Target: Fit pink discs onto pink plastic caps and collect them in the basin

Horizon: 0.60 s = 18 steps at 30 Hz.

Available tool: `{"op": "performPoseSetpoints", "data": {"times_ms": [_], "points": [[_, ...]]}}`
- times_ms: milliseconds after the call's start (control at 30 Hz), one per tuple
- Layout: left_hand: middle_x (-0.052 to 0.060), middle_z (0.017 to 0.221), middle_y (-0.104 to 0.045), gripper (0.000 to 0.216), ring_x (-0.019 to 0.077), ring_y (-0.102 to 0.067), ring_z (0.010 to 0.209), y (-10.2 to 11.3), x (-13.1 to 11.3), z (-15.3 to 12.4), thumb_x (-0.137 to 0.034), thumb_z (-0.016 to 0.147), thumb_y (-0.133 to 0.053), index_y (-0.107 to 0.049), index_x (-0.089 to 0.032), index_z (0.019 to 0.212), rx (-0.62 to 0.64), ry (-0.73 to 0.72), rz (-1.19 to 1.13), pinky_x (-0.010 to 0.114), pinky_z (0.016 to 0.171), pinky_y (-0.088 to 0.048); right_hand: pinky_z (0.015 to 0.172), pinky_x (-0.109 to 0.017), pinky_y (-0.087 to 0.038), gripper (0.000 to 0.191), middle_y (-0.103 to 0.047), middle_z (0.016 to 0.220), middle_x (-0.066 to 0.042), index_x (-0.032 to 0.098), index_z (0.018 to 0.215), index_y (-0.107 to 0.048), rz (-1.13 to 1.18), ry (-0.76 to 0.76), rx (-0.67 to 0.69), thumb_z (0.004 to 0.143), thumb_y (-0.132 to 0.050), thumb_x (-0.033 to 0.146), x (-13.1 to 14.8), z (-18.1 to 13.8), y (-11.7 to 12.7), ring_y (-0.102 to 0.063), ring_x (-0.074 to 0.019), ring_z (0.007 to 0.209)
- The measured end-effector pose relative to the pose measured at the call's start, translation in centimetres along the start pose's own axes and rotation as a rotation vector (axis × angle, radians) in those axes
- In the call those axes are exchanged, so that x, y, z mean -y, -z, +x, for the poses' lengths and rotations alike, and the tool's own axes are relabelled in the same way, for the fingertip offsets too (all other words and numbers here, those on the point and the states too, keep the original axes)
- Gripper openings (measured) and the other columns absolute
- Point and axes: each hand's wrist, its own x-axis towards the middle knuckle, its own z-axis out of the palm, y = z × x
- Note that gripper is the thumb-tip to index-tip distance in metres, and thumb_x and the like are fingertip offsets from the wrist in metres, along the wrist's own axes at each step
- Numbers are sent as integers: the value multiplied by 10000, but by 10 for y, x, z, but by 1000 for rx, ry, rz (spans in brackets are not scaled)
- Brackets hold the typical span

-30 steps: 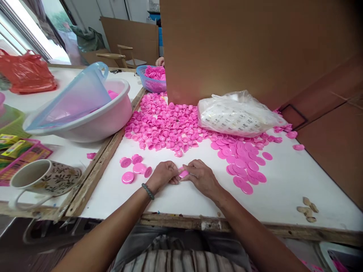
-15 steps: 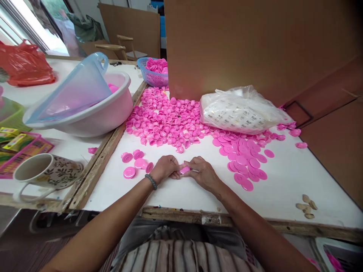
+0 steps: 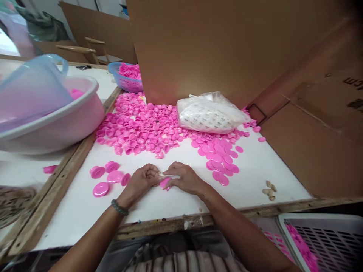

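In the middle of the white tabletop, my right hand (image 3: 184, 179) is closed with its fingertips on a small pink plastic piece (image 3: 165, 183). A thin whitish strip (image 3: 171, 176) shows between the same fingers. My left hand (image 3: 145, 178), with a beaded bracelet at the wrist, is pinched just left of the piece. Its fingertips meet the whitish end, and what they hold is too small to make out. Several pink toy cups and saucers (image 3: 101, 189) lie left of my hands. To the right spreads a pile of flat pink discs (image 3: 217, 166).
A heap of small pink cups (image 3: 144, 132) covers the table's far side. Behind stand a printed plastic bag (image 3: 212, 113), a cardboard wall (image 3: 193, 49) and a blue basket (image 3: 127, 84). A large basin (image 3: 85, 121) sits left of the wooden edging; peanuts (image 3: 269, 190) lie at right.
The view has swung to the right, so table things sit further left. The pink piece has turned and now hangs lower under my right fingertips. Both hands stay close together.
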Motion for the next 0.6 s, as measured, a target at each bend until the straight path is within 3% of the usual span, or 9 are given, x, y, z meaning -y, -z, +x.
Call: {"op": "performPoseSetpoints", "data": {"times_ms": [133, 267, 367, 600], "points": [[0, 709, -592, 276, 115, -563, 641, -1, 2, 1, -270, 652, -684, -520, -143, 834, 73, 5, 15, 242, 611, -450, 691, -248, -406, 241, -592, 811, -25, 230, 932, -677, -91, 51, 52, 787, -579, 396, 1, -2, -2, -520, -136, 779], [11, 755, -591, 258, 117, -555, 689, -3, 0, -3, -276, 668, -665, -529, -147, 846, 45, 17, 0, 243, 644, -450, 698, -252, -397, 375, -577, 822, -23, 209, 951, -660, -105, 52, 57, 692, -643, 480, 7, -2, 1, -504, -139, 772], [16, 790, -589, 270, 123, -553, 728, -3, 2, -6, -269, 667, -665, -528, -154, 869, 41, -12, 8, 251, 680, -452, 680, -248, -387, 344, -563, 807, -18, 201, 908, -654, -109, 45, 87, 709, -626, 481, 11, -2, 4, -492, -132, 751], [-29, 674, -531, 289, 91, -508, 603, -10, 5, -6, -265, 622, -688, -488, -158, 800, -15, 24, 66, 210, 559, -414, 689, -305, -364, 244, -525, 808, -61, 156, 868, -584, -310, 79, 168, 830, -517, 387, 21, -2, -2, -448, -178, 772]]}}
